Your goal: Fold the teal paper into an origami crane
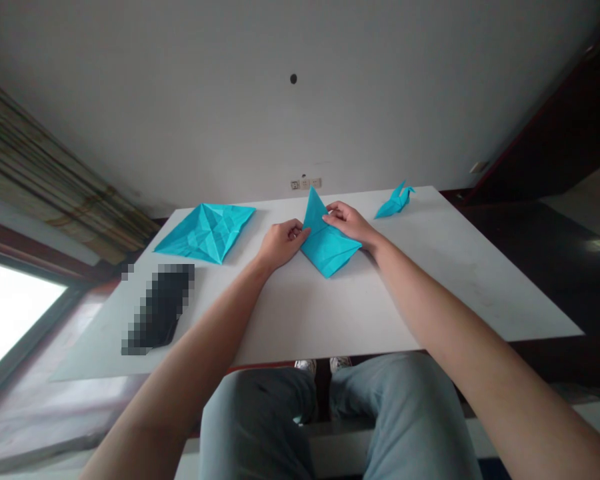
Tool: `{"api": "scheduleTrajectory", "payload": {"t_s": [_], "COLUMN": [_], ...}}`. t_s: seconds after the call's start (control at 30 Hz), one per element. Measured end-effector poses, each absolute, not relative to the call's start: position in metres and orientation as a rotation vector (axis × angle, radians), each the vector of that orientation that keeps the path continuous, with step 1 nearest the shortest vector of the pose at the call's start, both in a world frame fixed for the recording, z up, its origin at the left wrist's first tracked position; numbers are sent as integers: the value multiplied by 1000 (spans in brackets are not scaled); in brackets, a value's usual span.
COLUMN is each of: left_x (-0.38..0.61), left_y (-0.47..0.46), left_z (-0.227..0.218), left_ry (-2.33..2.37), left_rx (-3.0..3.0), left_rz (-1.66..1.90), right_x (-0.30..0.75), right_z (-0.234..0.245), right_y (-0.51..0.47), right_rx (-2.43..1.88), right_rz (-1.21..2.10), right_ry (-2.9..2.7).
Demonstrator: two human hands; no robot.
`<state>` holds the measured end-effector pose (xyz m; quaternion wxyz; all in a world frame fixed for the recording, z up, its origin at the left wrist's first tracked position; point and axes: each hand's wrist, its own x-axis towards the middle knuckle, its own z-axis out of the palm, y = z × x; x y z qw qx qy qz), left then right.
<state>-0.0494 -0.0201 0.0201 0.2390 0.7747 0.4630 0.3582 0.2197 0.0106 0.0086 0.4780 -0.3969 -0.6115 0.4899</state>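
Observation:
A partly folded blue paper (325,247) lies in a kite-like shape on the white table (330,313), one point raised toward the wall. My left hand (280,243) pinches its left edge with curled fingers. My right hand (347,221) pinches the upper flap near the top point, fingers closed on the paper.
A creased, unfolded blue sheet (206,231) lies at the table's far left. A finished blue paper crane (395,201) stands at the far right. A dark blurred-out object (159,308) rests near the left front edge. A wall with sockets (305,183) is just behind the table.

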Motion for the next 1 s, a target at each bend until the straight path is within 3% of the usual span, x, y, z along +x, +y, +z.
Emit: {"api": "scheduleTrajectory", "payload": {"t_s": [1.0], "left_x": [-50], "left_y": [-18], "left_z": [19], "left_ry": [1242], "left_rx": [2107], "left_rz": [987], "right_x": [215], "right_z": [11], "right_y": [7], "right_rx": [-1001], "right_rz": [1163], "right_ry": [-1503]}}
